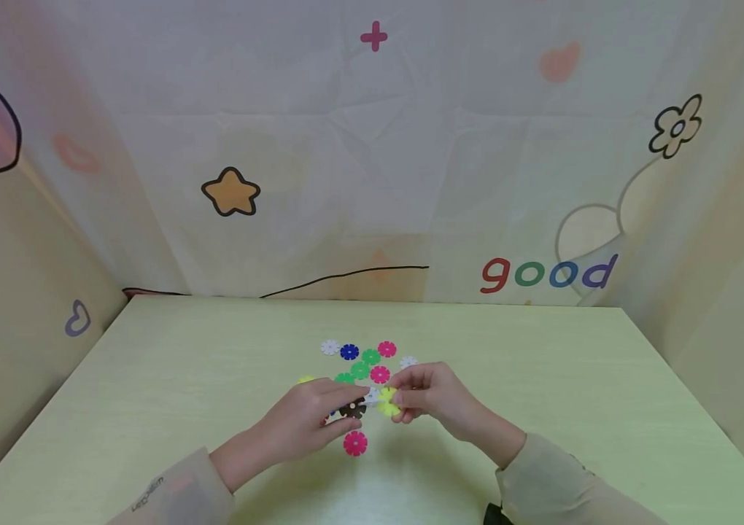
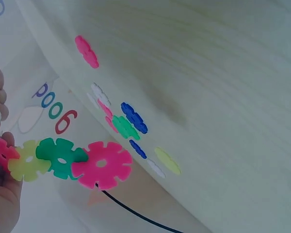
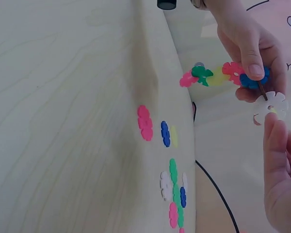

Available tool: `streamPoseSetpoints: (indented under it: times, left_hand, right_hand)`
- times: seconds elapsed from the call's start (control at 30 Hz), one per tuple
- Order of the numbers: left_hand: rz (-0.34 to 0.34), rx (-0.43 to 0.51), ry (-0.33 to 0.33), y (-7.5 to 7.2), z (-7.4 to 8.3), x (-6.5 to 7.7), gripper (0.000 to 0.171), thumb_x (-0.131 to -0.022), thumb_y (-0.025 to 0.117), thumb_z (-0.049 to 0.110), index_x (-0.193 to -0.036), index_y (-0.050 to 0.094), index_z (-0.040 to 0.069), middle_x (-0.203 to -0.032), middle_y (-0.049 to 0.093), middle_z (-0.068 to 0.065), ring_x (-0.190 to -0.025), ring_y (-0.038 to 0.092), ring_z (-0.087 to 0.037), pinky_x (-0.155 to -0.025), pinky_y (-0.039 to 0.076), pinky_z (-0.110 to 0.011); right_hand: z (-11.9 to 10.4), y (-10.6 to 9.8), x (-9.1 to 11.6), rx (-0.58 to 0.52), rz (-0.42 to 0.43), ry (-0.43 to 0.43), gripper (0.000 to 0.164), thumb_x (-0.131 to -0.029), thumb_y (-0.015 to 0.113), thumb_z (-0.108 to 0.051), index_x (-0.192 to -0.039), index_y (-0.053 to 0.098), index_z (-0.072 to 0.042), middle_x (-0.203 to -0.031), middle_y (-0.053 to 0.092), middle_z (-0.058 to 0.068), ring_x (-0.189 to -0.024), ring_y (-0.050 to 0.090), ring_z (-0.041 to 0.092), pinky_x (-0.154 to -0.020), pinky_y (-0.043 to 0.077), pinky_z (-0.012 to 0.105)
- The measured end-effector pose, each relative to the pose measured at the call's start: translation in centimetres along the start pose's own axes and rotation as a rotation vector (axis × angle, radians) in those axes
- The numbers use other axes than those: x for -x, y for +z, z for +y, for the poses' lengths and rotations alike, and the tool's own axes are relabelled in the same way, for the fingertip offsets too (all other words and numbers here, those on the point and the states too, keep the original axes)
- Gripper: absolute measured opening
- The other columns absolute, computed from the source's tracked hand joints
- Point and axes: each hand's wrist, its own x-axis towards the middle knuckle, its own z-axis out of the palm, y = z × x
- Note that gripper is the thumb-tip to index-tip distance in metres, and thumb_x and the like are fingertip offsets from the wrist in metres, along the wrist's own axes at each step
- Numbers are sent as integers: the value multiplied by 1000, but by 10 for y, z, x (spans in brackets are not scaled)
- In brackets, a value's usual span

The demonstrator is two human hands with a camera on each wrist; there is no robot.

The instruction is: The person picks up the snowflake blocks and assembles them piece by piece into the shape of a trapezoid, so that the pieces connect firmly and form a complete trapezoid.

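My left hand (image 1: 335,415) pinches a chain of flower-shaped plastic discs (image 3: 218,76) just above the table. The chain runs pink, green, yellow, pink (image 2: 101,165), then blue, dark brown (image 1: 352,410) and white (image 3: 270,104). My right hand (image 1: 405,399) meets it from the right, pinching a yellow disc (image 1: 388,401) against the white end disc. In the right wrist view a right fingertip (image 3: 276,133) touches the white disc's lower edge. Palms hide part of the chain in the head view.
Loose discs lie on the pale green table (image 1: 181,394) behind the hands: white (image 1: 329,347), blue (image 1: 349,352), pink (image 1: 387,348), green (image 1: 359,370) and others. One pink disc (image 1: 355,442) lies in front. Printed cloth walls enclose three sides.
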Motion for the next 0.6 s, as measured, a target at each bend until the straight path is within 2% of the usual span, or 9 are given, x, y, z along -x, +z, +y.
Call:
streamPoseSetpoints:
  times: [0.13, 0.27, 0.43, 0.6]
  left_hand:
    - [35, -3, 33, 4, -1, -1, 47, -76, 68, 25, -119, 55, 11, -101, 64, -1, -80, 60, -4, -72, 48, -14]
    - [14, -3, 46, 5, 0, -2, 48, -78, 67, 26, -123, 53, 15, -104, 63, 2, -71, 57, -1, -65, 43, -6]
    - [-23, 56, -9, 0, 0, -1, 45, -81, 63, 26, -123, 53, 13, -93, 65, 2, -70, 58, -1, -64, 41, -3]
    - [-30, 100, -80, -6, -5, 3, 43, -82, 62, 23, -122, 54, 10, -78, 61, 6, -64, 52, 1, -59, 42, -6]
  right_hand:
    - [-1, 1, -1, -19, -9, -3, 29, -82, 60, -6, -104, 55, 12, -79, 63, 5, -62, 64, 12, -63, 53, 26]
    - [-3, 4, -2, -31, -31, -8, 29, -82, 59, -6, -105, 55, 12, -80, 64, 5, -63, 64, 12, -64, 53, 27]
    - [-3, -2, -5, 21, -24, -13, 35, -82, 61, -13, -109, 55, 8, -83, 65, 8, -68, 64, 15, -68, 53, 31]
    - [7, -23, -16, 158, 63, 11, 36, -83, 60, -18, -112, 54, 3, -91, 63, 14, -72, 63, 17, -70, 52, 32]
